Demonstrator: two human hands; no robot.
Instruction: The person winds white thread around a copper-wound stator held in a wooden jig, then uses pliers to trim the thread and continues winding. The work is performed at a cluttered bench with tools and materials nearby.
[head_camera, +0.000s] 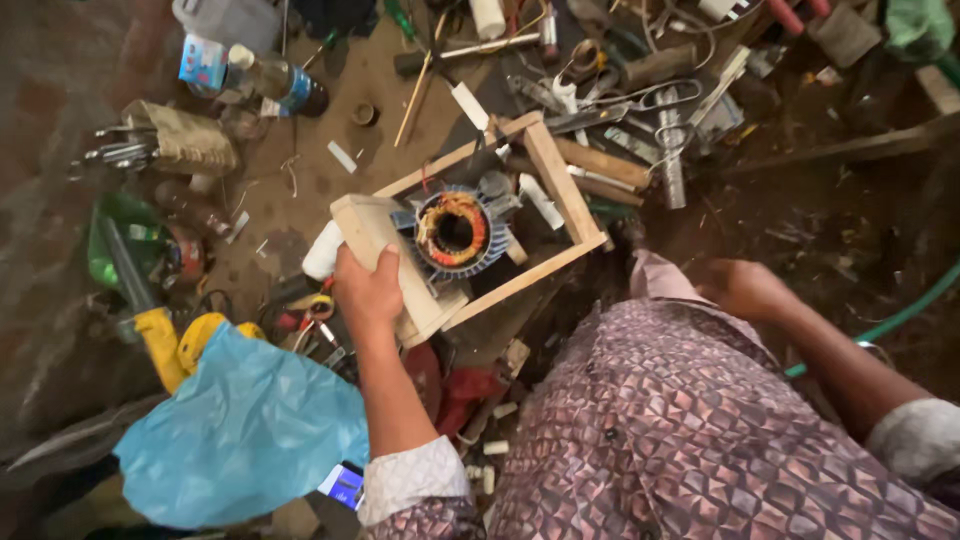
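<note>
Wooden frame (545, 200) lies on the cluttered floor (300, 170), motor coil (455, 230) inside; left hand (368, 290) fingers clamp its near corner. Right hand (745, 288) rests aside, grip unclear. One-handed lifting could tip the coil out.

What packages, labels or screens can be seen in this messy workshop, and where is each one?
Bottle: lying top left, clear plastic with a blue label band and white cap.
Small carton: beside the bottle, boxy, light blue with red and white.
Screen: bottom edge, by the left sleeve, small glowing blue-white rectangle.
Blue bag: lower left, crumpled plastic, no label showing.
</note>
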